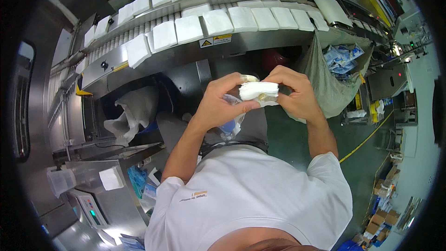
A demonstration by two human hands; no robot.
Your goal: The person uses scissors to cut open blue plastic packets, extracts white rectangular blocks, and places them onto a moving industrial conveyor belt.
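Note:
In front of my body I hold a small stack of folded white sheets (259,89) between both hands, its layered edge facing up. My left hand (222,100) grips its left end, thumb along the near side. My right hand (293,94) closes on its right end with bent fingers. Clear film shows along the stack's near edge, with a small yellowish spot on it. Below my left hand hangs a crumpled clear plastic wrapper (230,128) with blue on it; what holds it is hidden.
A steel roller conveyor (260,39) crosses ahead, carrying rows of white folded stacks (189,29). At right hangs a grey-green cloth sack (320,79) with blue-white wrappers. At left are a dark blue bin (169,95), a steel table (88,169) and a scale (88,208).

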